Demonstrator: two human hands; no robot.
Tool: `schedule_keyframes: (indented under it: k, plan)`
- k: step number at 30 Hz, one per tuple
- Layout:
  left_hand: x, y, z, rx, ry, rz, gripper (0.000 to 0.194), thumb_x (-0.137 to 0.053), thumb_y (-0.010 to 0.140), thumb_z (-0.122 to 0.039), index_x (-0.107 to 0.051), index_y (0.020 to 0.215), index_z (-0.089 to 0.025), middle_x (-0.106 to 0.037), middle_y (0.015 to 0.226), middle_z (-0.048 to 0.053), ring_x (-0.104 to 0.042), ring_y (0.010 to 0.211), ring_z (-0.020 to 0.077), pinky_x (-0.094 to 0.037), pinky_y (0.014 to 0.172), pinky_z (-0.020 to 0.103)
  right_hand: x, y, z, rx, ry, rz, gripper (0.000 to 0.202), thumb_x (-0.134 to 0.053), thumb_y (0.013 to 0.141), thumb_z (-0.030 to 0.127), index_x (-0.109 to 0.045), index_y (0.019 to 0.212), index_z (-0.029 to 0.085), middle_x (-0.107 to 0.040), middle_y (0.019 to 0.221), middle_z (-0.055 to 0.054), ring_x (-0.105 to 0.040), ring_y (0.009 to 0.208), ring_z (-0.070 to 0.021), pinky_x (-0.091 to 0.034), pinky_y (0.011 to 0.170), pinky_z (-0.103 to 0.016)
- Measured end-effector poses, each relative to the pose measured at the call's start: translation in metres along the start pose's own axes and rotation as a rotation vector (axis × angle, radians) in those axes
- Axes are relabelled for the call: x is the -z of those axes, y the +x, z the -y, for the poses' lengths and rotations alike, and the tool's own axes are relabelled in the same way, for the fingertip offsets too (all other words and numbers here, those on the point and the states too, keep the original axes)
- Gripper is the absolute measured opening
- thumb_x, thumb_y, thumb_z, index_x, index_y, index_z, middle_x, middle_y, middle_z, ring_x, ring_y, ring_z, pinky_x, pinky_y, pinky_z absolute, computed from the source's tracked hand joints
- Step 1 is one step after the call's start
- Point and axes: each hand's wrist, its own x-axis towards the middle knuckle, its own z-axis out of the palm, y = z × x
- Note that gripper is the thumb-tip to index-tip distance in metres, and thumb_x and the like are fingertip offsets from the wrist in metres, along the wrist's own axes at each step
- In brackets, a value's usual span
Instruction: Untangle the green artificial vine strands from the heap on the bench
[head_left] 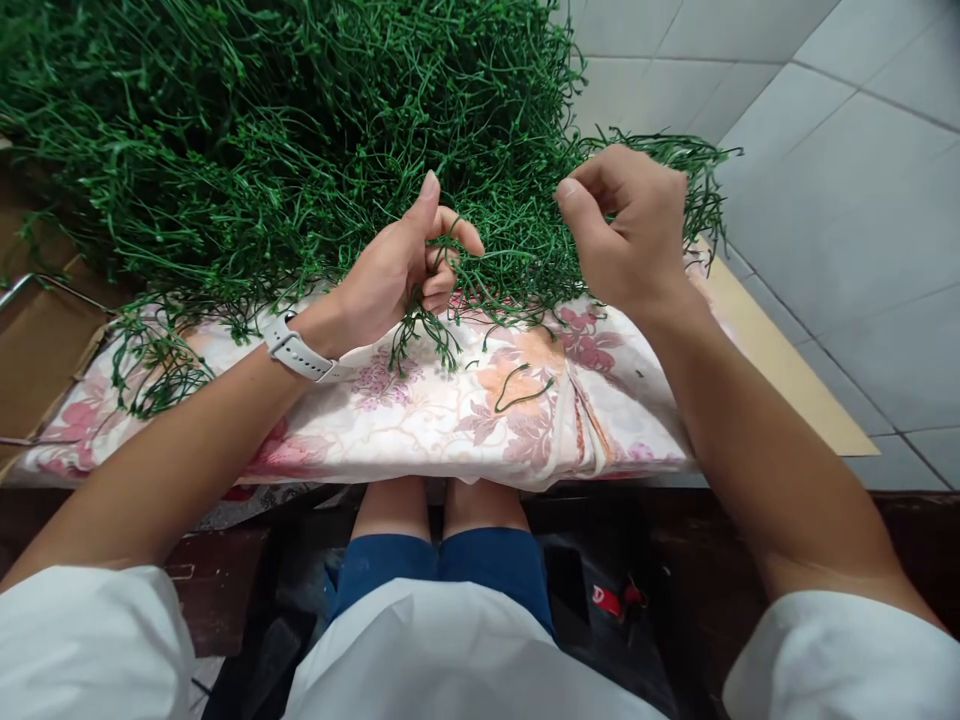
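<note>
A large heap of thin green plastic-looking stems with small branched tips fills the far side of the table. My left hand, with a white watch on its wrist, is in front of the heap. Its lower fingers curl around a small bunch of green stems that hangs below the palm, while the thumb points up. My right hand is raised at the heap's right side, thumb and fingers pinched together. Whatever lies between those fingertips, if anything, cannot be made out.
A floral cloth covers the table. On it lie a loose bent stem and a small clump of stems at left. Cardboard sticks out at right beside the tiled wall. A metal-framed brown box stands at left.
</note>
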Motion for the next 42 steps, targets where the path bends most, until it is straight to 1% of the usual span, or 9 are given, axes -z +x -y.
schedule_keyframes:
  k: [6, 12, 16, 20, 26, 29, 33, 38, 42]
  plan:
    - [-0.003, -0.001, 0.005, -0.014, 0.132, 0.058, 0.063, -0.044, 0.099, -0.082, -0.060, 0.095, -0.021, -0.044, 0.053, -0.006, -0.046, 0.045, 0.0097, -0.042, 0.051, 0.027, -0.011, -0.013, 0.044, 0.055, 0.232, 0.146, 0.052, -0.055, 0.105, 0.066, -0.059, 0.074, 0.025, -0.058, 0.073, -0.004, -0.051, 0.070, -0.0200, -0.039, 0.072, -0.038]
    - [-0.003, 0.001, 0.009, -0.064, 0.187, 0.020, 0.058, -0.041, 0.104, -0.076, -0.056, 0.094, -0.021, -0.049, 0.060, -0.005, -0.053, 0.049, 0.0085, -0.045, 0.054, 0.024, -0.017, -0.017, 0.040, 0.163, 0.189, 0.376, 0.042, -0.068, 0.098, 0.063, -0.067, 0.083, 0.025, -0.065, 0.078, -0.004, -0.054, 0.076, -0.0201, -0.043, 0.078, -0.038]
    - [-0.001, -0.002, 0.010, -0.100, 0.174, 0.042, 0.036, -0.068, 0.100, -0.056, -0.055, 0.095, -0.022, -0.051, 0.063, -0.005, -0.051, 0.052, 0.0086, -0.043, 0.055, 0.025, -0.023, -0.020, 0.031, 0.191, 0.262, 0.417, 0.038, -0.069, 0.100, 0.059, -0.070, 0.087, 0.023, -0.065, 0.077, -0.002, -0.054, 0.073, -0.0164, -0.042, 0.074, -0.034]
    - [0.002, -0.002, 0.014, -0.141, 0.191, 0.076, 0.046, -0.088, 0.083, -0.054, -0.055, 0.095, -0.024, -0.056, 0.067, -0.005, -0.048, 0.055, 0.0091, -0.039, 0.054, 0.027, -0.022, -0.021, 0.034, 0.144, 0.354, 0.463, 0.036, -0.071, 0.099, 0.058, -0.072, 0.091, 0.023, -0.069, 0.080, -0.001, -0.055, 0.071, -0.0146, -0.042, 0.069, -0.031]
    - [0.006, 0.002, 0.017, -0.315, 0.555, 0.054, 0.054, -0.069, 0.093, -0.069, -0.047, 0.074, -0.023, -0.043, 0.063, -0.004, -0.036, 0.058, 0.0111, -0.027, 0.055, 0.031, -0.018, -0.019, 0.036, 0.134, 0.324, 0.522, 0.034, -0.068, 0.102, 0.054, -0.069, 0.088, 0.023, -0.068, 0.079, -0.001, -0.055, 0.071, -0.0158, -0.044, 0.071, -0.032]
    - [0.008, 0.000, 0.015, -0.389, 0.791, 0.113, 0.050, -0.057, 0.103, -0.055, -0.044, 0.069, -0.022, -0.040, 0.063, -0.003, -0.035, 0.059, 0.0114, -0.027, 0.059, 0.032, -0.017, -0.019, 0.031, 0.277, 0.182, 0.507, 0.029, -0.069, 0.101, 0.047, -0.069, 0.087, 0.021, -0.067, 0.085, -0.004, -0.057, 0.080, -0.0192, -0.045, 0.079, -0.036]
    - [0.007, -0.005, 0.013, -0.385, 0.989, 0.138, 0.032, -0.058, 0.101, -0.028, -0.047, 0.072, -0.020, -0.043, 0.060, -0.005, -0.037, 0.056, 0.0101, -0.026, 0.060, 0.030, -0.015, -0.019, 0.027, 0.424, 0.055, 0.517, 0.025, -0.065, 0.103, 0.040, -0.064, 0.088, 0.019, -0.063, 0.096, -0.007, -0.056, 0.088, -0.0200, -0.045, 0.084, -0.038]
    - [0.006, -0.006, 0.011, -0.350, 1.001, 0.149, 0.031, -0.058, 0.100, -0.022, -0.049, 0.070, -0.019, -0.043, 0.061, -0.006, -0.037, 0.058, 0.0094, -0.027, 0.060, 0.028, -0.015, -0.019, 0.030, 0.466, 0.026, 0.518, 0.029, -0.063, 0.105, 0.041, -0.059, 0.087, 0.018, -0.059, 0.095, -0.006, -0.052, 0.087, -0.0185, -0.045, 0.084, -0.037]
    - [0.004, -0.004, 0.010, -0.324, 0.852, 0.183, 0.045, -0.059, 0.104, -0.044, -0.047, 0.069, -0.019, -0.039, 0.063, -0.005, -0.035, 0.060, 0.0089, -0.027, 0.059, 0.026, -0.012, -0.018, 0.035, 0.385, 0.141, 0.576, 0.038, -0.065, 0.105, 0.047, -0.057, 0.083, 0.018, -0.055, 0.081, -0.001, -0.048, 0.078, -0.0145, -0.041, 0.074, -0.031]
